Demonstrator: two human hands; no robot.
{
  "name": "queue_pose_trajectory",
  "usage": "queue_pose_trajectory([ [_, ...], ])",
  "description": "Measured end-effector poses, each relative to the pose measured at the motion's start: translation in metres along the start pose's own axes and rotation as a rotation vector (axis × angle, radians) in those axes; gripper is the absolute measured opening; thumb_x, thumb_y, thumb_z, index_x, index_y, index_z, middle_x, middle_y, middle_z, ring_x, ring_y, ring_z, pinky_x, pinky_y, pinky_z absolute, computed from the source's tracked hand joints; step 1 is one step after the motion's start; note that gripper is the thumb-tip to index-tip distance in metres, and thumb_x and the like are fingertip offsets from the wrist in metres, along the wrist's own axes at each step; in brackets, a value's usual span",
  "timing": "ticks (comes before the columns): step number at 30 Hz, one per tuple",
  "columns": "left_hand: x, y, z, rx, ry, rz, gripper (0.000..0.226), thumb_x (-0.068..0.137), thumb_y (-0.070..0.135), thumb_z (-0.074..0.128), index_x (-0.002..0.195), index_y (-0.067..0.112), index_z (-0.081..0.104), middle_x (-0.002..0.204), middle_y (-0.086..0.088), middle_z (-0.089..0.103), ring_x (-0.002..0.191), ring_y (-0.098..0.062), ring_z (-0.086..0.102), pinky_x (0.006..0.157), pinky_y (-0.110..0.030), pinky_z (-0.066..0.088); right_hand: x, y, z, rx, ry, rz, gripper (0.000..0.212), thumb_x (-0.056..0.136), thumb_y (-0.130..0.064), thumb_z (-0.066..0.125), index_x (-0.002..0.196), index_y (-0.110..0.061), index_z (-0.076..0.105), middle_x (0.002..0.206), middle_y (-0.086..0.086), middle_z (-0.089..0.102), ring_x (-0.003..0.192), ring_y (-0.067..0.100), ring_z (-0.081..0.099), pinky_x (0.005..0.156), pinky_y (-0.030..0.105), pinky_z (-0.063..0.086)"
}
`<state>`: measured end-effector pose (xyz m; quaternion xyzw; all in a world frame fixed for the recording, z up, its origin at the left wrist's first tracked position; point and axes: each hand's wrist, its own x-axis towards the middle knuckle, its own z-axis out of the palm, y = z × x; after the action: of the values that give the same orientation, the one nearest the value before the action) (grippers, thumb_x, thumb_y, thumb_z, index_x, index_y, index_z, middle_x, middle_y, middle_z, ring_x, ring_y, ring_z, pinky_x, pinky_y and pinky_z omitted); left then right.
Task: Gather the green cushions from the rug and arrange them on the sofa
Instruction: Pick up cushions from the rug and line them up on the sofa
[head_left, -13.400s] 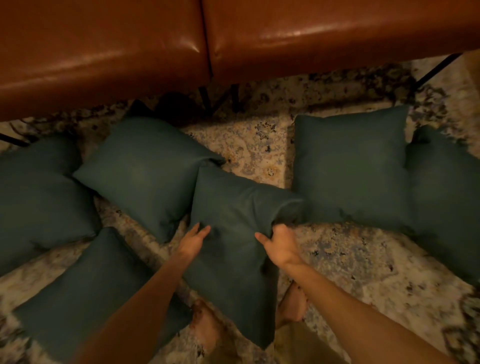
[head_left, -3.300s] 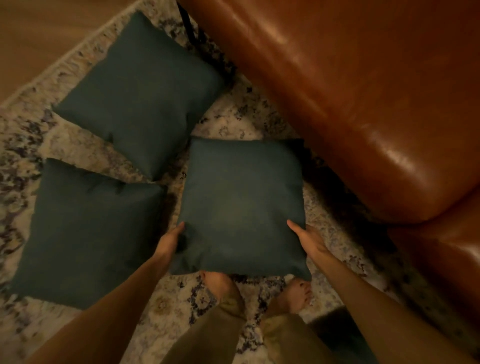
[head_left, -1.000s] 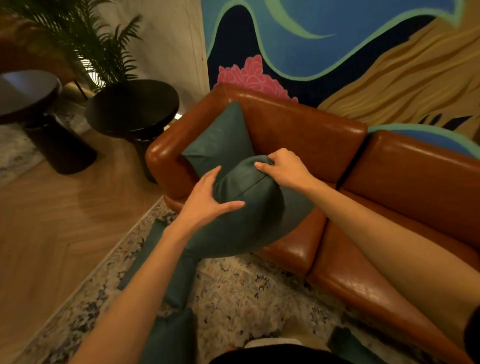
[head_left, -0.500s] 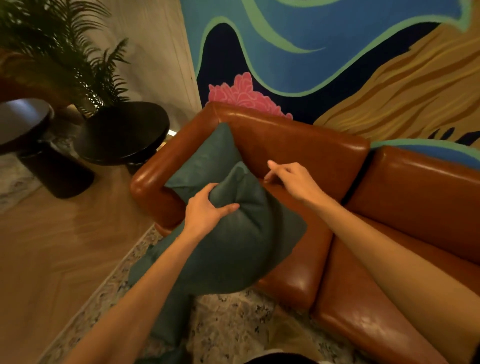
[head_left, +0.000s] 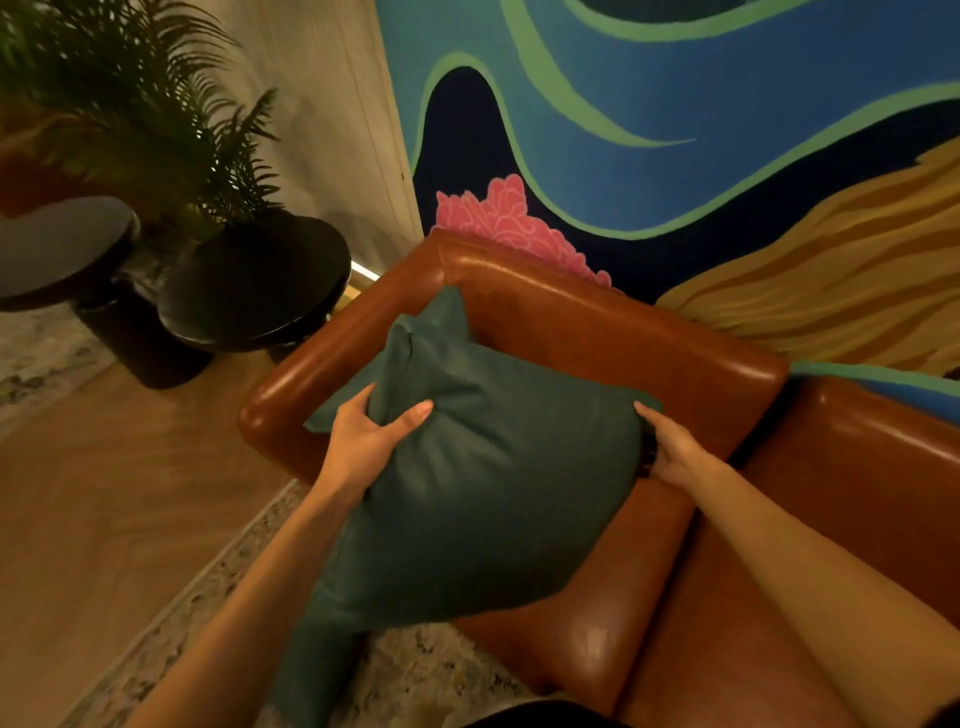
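We count three green cushions. The sofa (head_left: 623, 332), brown leather with two seat sections showing, has two of them at its left end. The second cushion (head_left: 445, 318) stands upright in the corner where the armrest meets the backrest. The front cushion (head_left: 483, 499) is just in front of it, covering most of it, with its lower corner hanging past the seat's front edge. We cannot tell whether it rests on the seat.

Both hands are clamped on the front cushion. Our left hand (head_left: 371, 439) grips its upper left edge, thumb across the face and fingers tucked behind the fabric. Our right hand (head_left: 675, 452) holds the right corner, thumb along the edge and fingers wrapped round the back, out of sight.

The third cushion (head_left: 306, 660) lies below on the patterned rug (head_left: 415, 675), partly hidden by our left forearm and the front cushion.

Left of the sofa, on the wooden floor (head_left: 104, 493), stand two dark round tables, a near table (head_left: 249, 280) and a far table (head_left: 57, 249), with one leafy plant (head_left: 130, 104) behind them. One painted mural (head_left: 675, 104) covers the wall behind the sofa.
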<state>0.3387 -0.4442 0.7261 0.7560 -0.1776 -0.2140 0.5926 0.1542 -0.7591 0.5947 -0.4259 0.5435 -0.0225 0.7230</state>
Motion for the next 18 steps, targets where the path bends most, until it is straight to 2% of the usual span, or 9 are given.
queue_pose_trajectory([
  [3, 0.004, -0.013, 0.0, 0.018, 0.036, -0.018, 0.043, 0.066, 0.041, 0.082, 0.103, 0.038, 0.062, 0.097, 0.02, 0.072, 0.094, 0.003, 0.067, 0.078, -0.017, 0.051, 0.031, -0.014, 0.004, 0.083, 0.041, -0.028, 0.049, 0.081, -0.037, 0.074, 0.12, -0.011, 0.062, 0.114, 0.011, 0.068, 0.096, 0.03, 0.066, 0.075, 0.04, 0.054],
  [4, 0.005, -0.021, -0.001, 0.038, 0.039, -0.03, 0.054, 0.06, 0.049, 0.083, 0.108, 0.037, 0.062, 0.102, 0.02, 0.07, 0.096, 0.005, 0.065, 0.08, -0.017, 0.05, 0.056, -0.013, -0.001, 0.104, 0.039, -0.048, 0.057, 0.076, -0.036, 0.079, 0.123, -0.009, 0.061, 0.115, 0.012, 0.068, 0.096, 0.03, 0.067, 0.078, 0.042, 0.056],
  [6, 0.0, -0.039, 0.001, 0.071, 0.02, -0.047, 0.078, 0.05, 0.058, 0.082, 0.12, 0.033, 0.057, 0.112, 0.019, 0.067, 0.103, 0.006, 0.062, 0.086, -0.019, 0.048, 0.069, -0.017, 0.002, 0.109, 0.061, -0.031, 0.093, 0.055, -0.042, 0.092, 0.134, -0.01, 0.054, 0.122, 0.012, 0.066, 0.101, 0.032, 0.067, 0.085, 0.05, 0.056],
  [7, -0.001, -0.048, 0.004, 0.074, -0.004, -0.06, 0.086, 0.048, 0.061, 0.082, 0.124, 0.032, 0.055, 0.115, 0.02, 0.066, 0.106, 0.006, 0.061, 0.088, -0.019, 0.048, 0.07, -0.023, 0.005, 0.133, 0.098, -0.056, 0.093, 0.056, -0.04, 0.092, 0.134, -0.009, 0.052, 0.123, 0.011, 0.066, 0.104, 0.032, 0.066, 0.089, 0.052, 0.055],
  [9, -0.001, -0.064, 0.012, 0.097, -0.054, -0.089, 0.091, 0.046, 0.066, 0.081, 0.126, 0.034, 0.051, 0.116, 0.027, 0.063, 0.109, 0.009, 0.058, 0.091, -0.015, 0.047, 0.066, -0.036, 0.013, 0.173, 0.165, -0.12, 0.057, 0.079, -0.026, 0.078, 0.128, -0.006, 0.056, 0.119, 0.013, 0.066, 0.104, 0.033, 0.065, 0.093, 0.05, 0.053],
  [10, 0.005, -0.072, 0.016, 0.112, -0.071, -0.117, 0.089, 0.045, 0.067, 0.081, 0.123, 0.036, 0.051, 0.114, 0.033, 0.062, 0.108, 0.012, 0.057, 0.09, -0.011, 0.046, 0.069, -0.046, 0.018, 0.169, 0.189, -0.137, 0.05, 0.084, -0.023, 0.073, 0.128, -0.005, 0.055, 0.12, 0.015, 0.066, 0.105, 0.033, 0.065, 0.092, 0.049, 0.053],
  [13, 0.024, -0.093, 0.019, 0.09, -0.079, -0.209, 0.085, 0.039, 0.071, 0.081, 0.111, 0.035, 0.054, 0.105, 0.032, 0.066, 0.104, 0.009, 0.06, 0.084, -0.01, 0.049, 0.071, -0.073, 0.03, 0.152, 0.235, -0.184, 0.061, 0.089, -0.024, 0.068, 0.141, -0.005, 0.042, 0.127, 0.011, 0.061, 0.11, 0.03, 0.062, 0.075, 0.039, 0.054],
  [15, 0.039, -0.111, 0.017, 0.05, -0.081, -0.277, 0.089, 0.034, 0.063, 0.087, 0.109, 0.025, 0.058, 0.104, 0.018, 0.071, 0.103, 0.001, 0.064, 0.08, -0.015, 0.053, 0.073, -0.087, 0.037, 0.122, 0.236, -0.205, 0.061, 0.095, -0.019, 0.061, 0.147, -0.003, 0.033, 0.127, 0.011, 0.054, 0.116, 0.03, 0.056, 0.081, 0.035, 0.047],
  [18, 0.058, -0.129, 0.015, 0.057, -0.12, -0.358, 0.094, 0.034, 0.046, 0.084, 0.116, 0.014, 0.052, 0.113, 0.004, 0.062, 0.098, 0.001, 0.063, 0.081, -0.015, 0.051, 0.086, -0.098, 0.048, 0.015, 0.276, -0.215, 0.068, 0.096, -0.021, 0.059, 0.151, -0.004, 0.023, 0.147, 0.018, 0.044, 0.13, 0.035, 0.047, 0.09, 0.035, 0.043],
])
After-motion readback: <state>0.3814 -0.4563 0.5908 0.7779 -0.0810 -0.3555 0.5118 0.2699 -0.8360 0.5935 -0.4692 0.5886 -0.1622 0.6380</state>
